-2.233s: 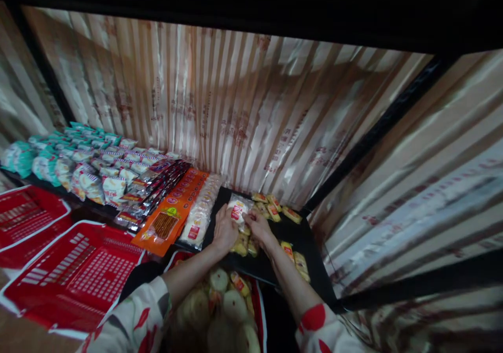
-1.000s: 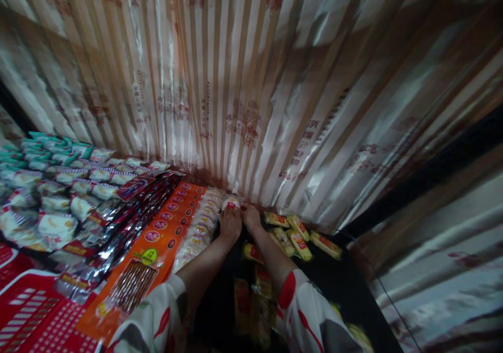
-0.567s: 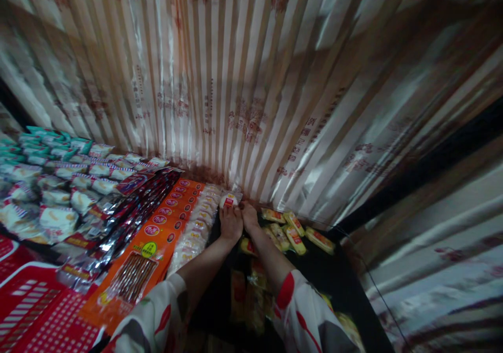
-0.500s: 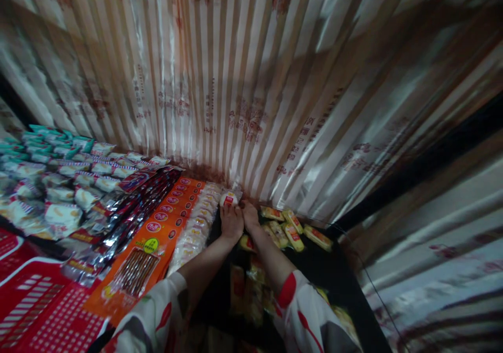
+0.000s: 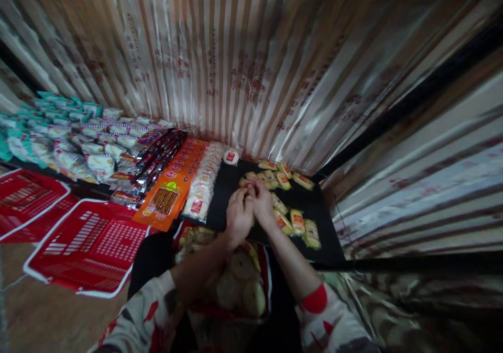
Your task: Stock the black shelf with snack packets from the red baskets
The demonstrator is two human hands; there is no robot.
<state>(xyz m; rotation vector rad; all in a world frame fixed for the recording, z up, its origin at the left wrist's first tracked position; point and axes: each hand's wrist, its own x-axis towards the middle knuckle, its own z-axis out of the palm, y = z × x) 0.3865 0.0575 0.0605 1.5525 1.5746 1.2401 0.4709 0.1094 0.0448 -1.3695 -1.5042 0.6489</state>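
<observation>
My left hand [image 5: 239,214] and my right hand [image 5: 262,202] meet above the black shelf [image 5: 226,193], with their fingers curled in and touching. Whatever lies between them is hidden by the fingers. Just beyond the fingertips and to the right lie several small yellow wrapped snacks [image 5: 283,180]. More yellow packets [image 5: 297,222] rest beside my right wrist. A round white wrapped snack [image 5: 230,157] sits alone at the back, apart from both hands. Below my forearms stands a basket holding round, pale packaged pieces [image 5: 239,285].
Left of my hands run a row of clear-wrapped white snacks [image 5: 202,185], orange packs [image 5: 168,196], dark shiny packets [image 5: 157,159] and white-and-green bags [image 5: 90,133]. Red baskets [image 5: 98,243] stand at the lower left. A striped curtain [image 5: 243,54] hangs behind; a black post [image 5: 393,101] slants at right.
Both hands have drawn back from the round white snack, toward me and slightly right, coming together. My view has shifted, bringing the baskets further into sight.
</observation>
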